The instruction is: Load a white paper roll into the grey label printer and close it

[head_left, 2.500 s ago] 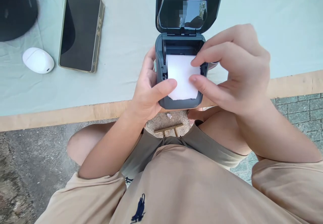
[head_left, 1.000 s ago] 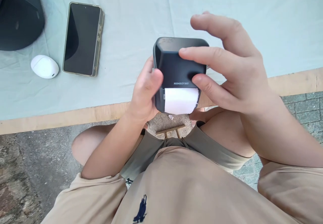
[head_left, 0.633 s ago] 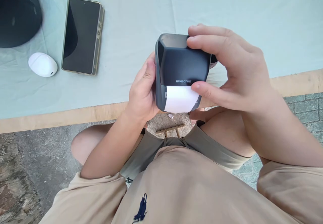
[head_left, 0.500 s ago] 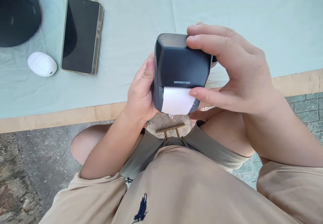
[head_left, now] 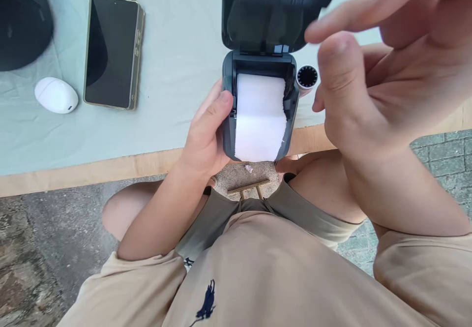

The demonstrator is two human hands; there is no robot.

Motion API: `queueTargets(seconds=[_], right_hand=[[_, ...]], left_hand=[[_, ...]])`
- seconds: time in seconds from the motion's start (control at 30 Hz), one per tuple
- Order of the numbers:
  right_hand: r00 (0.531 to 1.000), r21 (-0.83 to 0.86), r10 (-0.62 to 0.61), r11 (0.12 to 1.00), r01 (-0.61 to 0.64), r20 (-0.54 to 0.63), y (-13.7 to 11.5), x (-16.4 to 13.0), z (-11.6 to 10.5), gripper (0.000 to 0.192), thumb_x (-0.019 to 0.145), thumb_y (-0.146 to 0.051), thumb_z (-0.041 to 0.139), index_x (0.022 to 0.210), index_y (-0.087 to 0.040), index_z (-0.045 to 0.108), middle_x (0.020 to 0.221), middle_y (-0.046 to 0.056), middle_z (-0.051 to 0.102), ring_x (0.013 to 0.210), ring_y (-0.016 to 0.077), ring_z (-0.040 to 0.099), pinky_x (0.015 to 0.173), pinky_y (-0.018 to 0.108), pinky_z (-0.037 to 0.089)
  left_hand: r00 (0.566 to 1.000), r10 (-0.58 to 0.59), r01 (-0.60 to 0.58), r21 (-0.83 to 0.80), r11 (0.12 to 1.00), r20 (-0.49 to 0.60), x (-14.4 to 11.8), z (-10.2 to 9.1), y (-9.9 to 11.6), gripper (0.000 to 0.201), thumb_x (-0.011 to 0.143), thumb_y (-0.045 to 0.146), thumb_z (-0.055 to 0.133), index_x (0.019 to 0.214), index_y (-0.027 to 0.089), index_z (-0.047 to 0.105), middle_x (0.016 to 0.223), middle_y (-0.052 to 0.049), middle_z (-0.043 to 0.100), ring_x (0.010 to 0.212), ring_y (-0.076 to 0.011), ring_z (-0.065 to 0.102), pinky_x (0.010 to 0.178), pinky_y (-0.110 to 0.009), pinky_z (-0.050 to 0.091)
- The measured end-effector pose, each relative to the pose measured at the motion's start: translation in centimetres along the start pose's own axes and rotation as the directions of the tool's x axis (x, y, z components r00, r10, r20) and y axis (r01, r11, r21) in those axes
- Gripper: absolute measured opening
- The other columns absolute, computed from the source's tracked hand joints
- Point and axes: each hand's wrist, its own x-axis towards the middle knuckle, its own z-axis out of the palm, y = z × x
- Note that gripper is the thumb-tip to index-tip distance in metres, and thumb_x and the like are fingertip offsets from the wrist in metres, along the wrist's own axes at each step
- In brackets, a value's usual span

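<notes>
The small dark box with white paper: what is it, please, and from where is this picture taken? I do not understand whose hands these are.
The camera sits on the person's head and looks down, so both hands and the lap are that person's own. The left hand grips a small label printer with its lid open; a white paper strip lies out over its front. The right hand is raised beside it, fingers spread, holding nothing. On the pale cloth lie a phone, a white oval case, a small roll and part of a black object.
</notes>
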Motion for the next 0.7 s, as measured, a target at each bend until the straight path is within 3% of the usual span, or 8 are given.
queueTargets(seconds=[0.07, 0.1, 0.2, 0.37, 0.53, 0.6, 0.7], right_hand=[[0.996, -0.086, -0.088, 0.992, 0.087, -0.002, 0.1, 0.7, 0.3, 0.032, 0.085, -0.049, 0.054, 0.073, -0.022, 0.066, 0.088, -0.004, 0.066, 0.081, 0.0084, 0.065, 0.043, 0.017, 0.037], [0.986, -0.148, -0.158, 0.975, 0.163, 0.047, 0.0, 1.0, 0.5, 0.022, 0.085, -0.040, 0.056, 0.088, -0.022, 0.069, 0.091, -0.003, 0.067, 0.076, 0.0074, 0.063, 0.048, 0.020, 0.046], [0.938, -0.358, -0.261, 0.873, 0.331, 0.230, -0.4, 1.9, 0.9, 0.022, 0.082, -0.028, 0.054, 0.101, -0.023, 0.065, 0.093, -0.004, 0.067, 0.067, 0.0083, 0.056, 0.058, 0.027, 0.041], [0.927, -0.547, -0.071, 0.790, 0.278, 0.369, -1.3, 1.5, 0.4, 0.028, 0.086, -0.032, 0.049, 0.112, -0.035, 0.058, 0.097, -0.008, 0.067, 0.075, 0.0106, 0.059, 0.058, 0.027, 0.033], [0.900, -0.613, -0.010, 0.729, 0.304, 0.435, -1.2, 1.2, 0.4, 0.032, 0.084, -0.044, 0.051, 0.114, -0.036, 0.056, 0.087, -0.006, 0.067, 0.070, 0.0142, 0.057, 0.053, 0.029, 0.022], [0.895, -0.588, 0.004, 0.755, 0.291, 0.447, -1.4, 1.2, 0.2, 0.026, 0.084, -0.042, 0.050, 0.107, -0.034, 0.058, 0.080, -0.004, 0.066, 0.067, 0.0138, 0.055, 0.053, 0.029, 0.023], [0.903, -0.419, -0.105, 0.859, 0.293, 0.417, -1.5, 1.2, -0.8, 0.022, 0.082, -0.034, 0.056, 0.103, -0.031, 0.058, 0.077, -0.005, 0.063, 0.059, 0.0088, 0.049, 0.054, 0.028, 0.031]], left_hand=[[1.000, 0.004, -0.004, 0.007, 1.000, 0.019, -0.1, 0.0, 0.1, 0.028, 0.090, 0.041, 0.054, 0.113, 0.025, 0.060, 0.107, -0.004, 0.068, 0.130, -0.0270, 0.052, 0.099, -0.038, 0.053], [1.000, 0.013, -0.013, 0.018, 1.000, 0.026, -0.1, 0.0, 0.1, 0.029, 0.090, 0.040, 0.055, 0.114, 0.025, 0.060, 0.108, -0.004, 0.068, 0.129, -0.0267, 0.053, 0.100, -0.037, 0.052], [0.999, 0.029, -0.031, 0.047, 0.998, 0.046, -0.2, 0.1, 0.1, 0.030, 0.090, 0.036, 0.055, 0.117, 0.022, 0.058, 0.109, -0.004, 0.066, 0.129, -0.0267, 0.052, 0.102, -0.038, 0.051], [0.997, 0.015, -0.017, 0.031, 0.999, 0.073, -0.2, 0.2, 0.2, 0.035, 0.089, 0.034, 0.057, 0.122, 0.022, 0.054, 0.115, -0.005, 0.063, 0.130, -0.0265, 0.052, 0.101, -0.037, 0.053], [0.998, 0.005, -0.010, 0.078, 0.997, 0.064, -0.4, 0.2, 0.1, 0.037, 0.089, 0.033, 0.058, 0.123, 0.022, 0.054, 0.120, -0.004, 0.062, 0.134, -0.0265, 0.049, 0.102, -0.036, 0.053], [0.998, 0.015, -0.022, 0.110, 0.994, 0.058, -0.4, 0.2, 0.1, 0.034, 0.088, 0.035, 0.059, 0.119, 0.022, 0.057, 0.117, -0.004, 0.063, 0.133, -0.0267, 0.050, 0.102, -0.036, 0.053], [0.999, 0.031, -0.037, 0.136, 0.990, 0.042, -0.5, 0.3, 0.1, 0.027, 0.088, 0.037, 0.059, 0.110, 0.021, 0.060, 0.111, -0.004, 0.066, 0.129, -0.0260, 0.054, 0.099, -0.033, 0.054]])
